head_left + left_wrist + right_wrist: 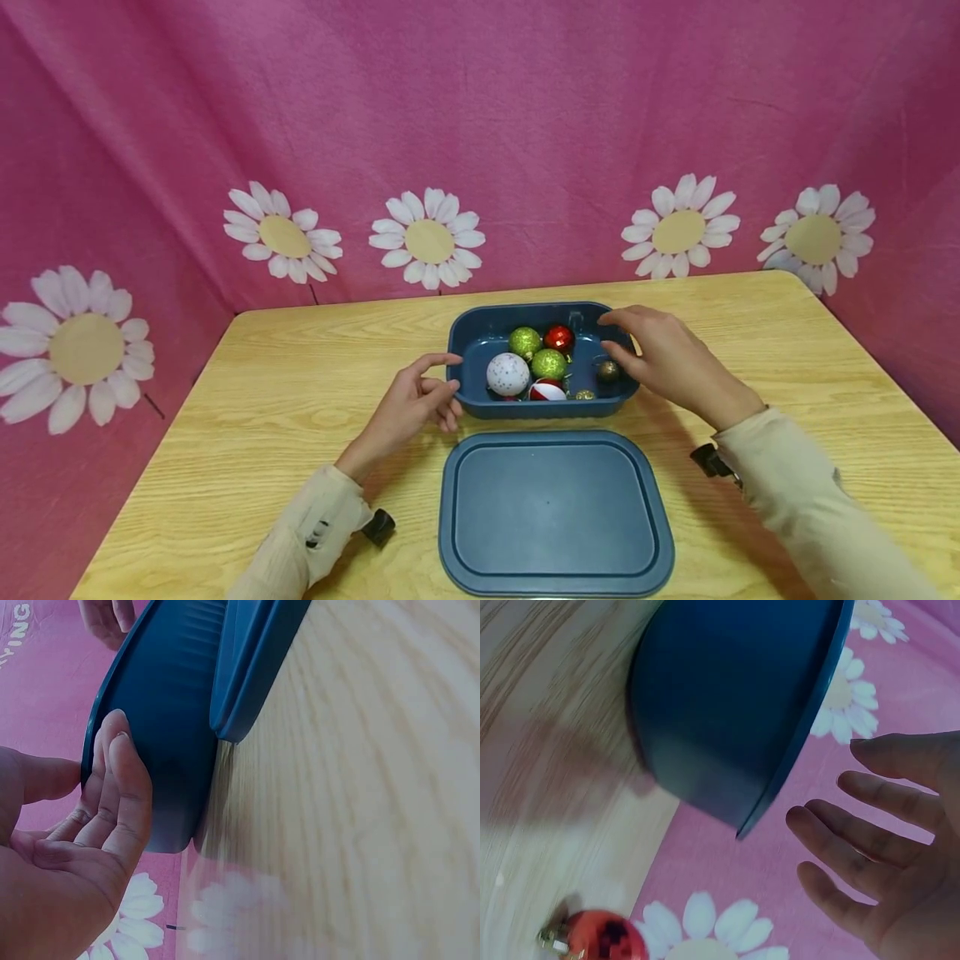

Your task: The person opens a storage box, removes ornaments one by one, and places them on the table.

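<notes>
A dark blue plastic box (487, 410) stands on the table, holding several Christmas baubles: a speckled white one (507, 374), two glittery green ones (525, 342), a red one (558, 337), a red-and-white one (548, 390) and small gold ones (608, 371). At the box's left end, my left hand (412, 398) has its fingertips at the rim, fingers loosely bent. My right hand (670, 354) hovers over the right end, fingers spread and holding nothing. In the right wrist view another red bauble (606, 936) lies on the table beside the box; the head view does not show it.
The flat blue lid (555, 512) lies on the wooden table (300, 375) just in front of the box. Behind the table hangs a pink cloth (525, 150) with printed daisies. A dark strap piece (378, 527) hangs at each sleeve.
</notes>
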Available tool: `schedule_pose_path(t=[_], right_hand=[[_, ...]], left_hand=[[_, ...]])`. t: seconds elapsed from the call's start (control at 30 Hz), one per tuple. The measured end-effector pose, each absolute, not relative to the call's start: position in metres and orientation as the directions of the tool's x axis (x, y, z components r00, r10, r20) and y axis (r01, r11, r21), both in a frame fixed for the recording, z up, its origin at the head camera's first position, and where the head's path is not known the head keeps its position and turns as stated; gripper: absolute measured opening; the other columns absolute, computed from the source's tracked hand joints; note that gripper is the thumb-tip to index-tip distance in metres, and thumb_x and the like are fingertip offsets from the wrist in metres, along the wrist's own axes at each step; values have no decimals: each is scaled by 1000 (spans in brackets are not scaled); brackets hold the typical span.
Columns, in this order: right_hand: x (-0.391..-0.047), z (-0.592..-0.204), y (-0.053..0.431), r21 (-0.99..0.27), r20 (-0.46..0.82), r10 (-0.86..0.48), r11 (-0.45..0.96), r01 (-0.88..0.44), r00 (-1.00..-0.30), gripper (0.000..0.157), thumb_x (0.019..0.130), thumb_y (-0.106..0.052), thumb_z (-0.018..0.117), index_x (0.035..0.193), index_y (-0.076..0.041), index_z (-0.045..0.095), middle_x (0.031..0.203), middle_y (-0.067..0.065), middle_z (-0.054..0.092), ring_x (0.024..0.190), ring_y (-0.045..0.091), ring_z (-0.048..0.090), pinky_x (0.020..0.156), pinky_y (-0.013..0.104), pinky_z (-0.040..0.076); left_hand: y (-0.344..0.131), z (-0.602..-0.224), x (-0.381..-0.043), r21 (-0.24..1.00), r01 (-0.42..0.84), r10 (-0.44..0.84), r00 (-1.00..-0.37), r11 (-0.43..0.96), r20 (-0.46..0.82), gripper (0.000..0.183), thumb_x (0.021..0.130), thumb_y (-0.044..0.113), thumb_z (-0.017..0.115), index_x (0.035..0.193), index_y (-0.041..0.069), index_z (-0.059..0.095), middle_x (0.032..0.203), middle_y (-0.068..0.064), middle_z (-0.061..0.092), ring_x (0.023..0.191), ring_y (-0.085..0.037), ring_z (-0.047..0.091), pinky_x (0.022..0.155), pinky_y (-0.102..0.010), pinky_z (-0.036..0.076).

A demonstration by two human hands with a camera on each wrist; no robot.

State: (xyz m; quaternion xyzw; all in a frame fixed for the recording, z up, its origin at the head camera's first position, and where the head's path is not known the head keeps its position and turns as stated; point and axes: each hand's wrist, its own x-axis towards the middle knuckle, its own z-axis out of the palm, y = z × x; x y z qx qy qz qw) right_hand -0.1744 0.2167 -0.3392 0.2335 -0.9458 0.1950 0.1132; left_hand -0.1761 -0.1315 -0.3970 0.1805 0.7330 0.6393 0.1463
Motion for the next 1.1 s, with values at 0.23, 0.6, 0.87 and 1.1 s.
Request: schedule_pose_path(t=[0.23, 0.6, 0.87, 1.1], right_hand=[[-181, -346, 197, -327, 280, -443, 790, -519, -852, 33, 93, -15, 71, 120, 2, 66, 113, 19, 69, 100, 32, 66, 89, 50, 55], [-191, -363, 176, -363, 271, -502, 737, -570, -821, 30, 92, -14, 73, 117, 2, 67, 100, 13, 70, 90, 27, 65, 79, 44, 56], [-192, -371, 166, -381, 205, -473, 768, -515, -857, 34, 91, -19, 74, 119, -1, 68, 103, 10, 69, 88, 23, 62, 81, 42, 57], [-193, -378, 165, -393, 165, -461, 780, -487, -872, 36, 92, -22, 74, 123, -4, 67, 110, 9, 70, 92, 21, 62, 85, 44, 57]], left_hand=[[-131, -396, -175, 992, 64, 450, -893, 108, 9, 41, 104, 7, 51, 143, -2, 41, 84, -36, 65, 58, -17, 66, 59, -28, 59], [-131, -396, -175, 991, 69, 449, -894, 114, 11, 41, 104, 7, 51, 143, -3, 41, 83, -33, 66, 58, -17, 66, 59, -28, 59], [-132, -398, -176, 992, 65, 450, -893, 112, 8, 41, 104, 8, 51, 143, -3, 42, 80, -27, 68, 58, -18, 67, 59, -29, 59], [-132, -397, -176, 992, 73, 455, -891, 103, 18, 41, 104, 8, 51, 143, -3, 41, 81, -30, 67, 58, -18, 67, 59, -28, 59]])
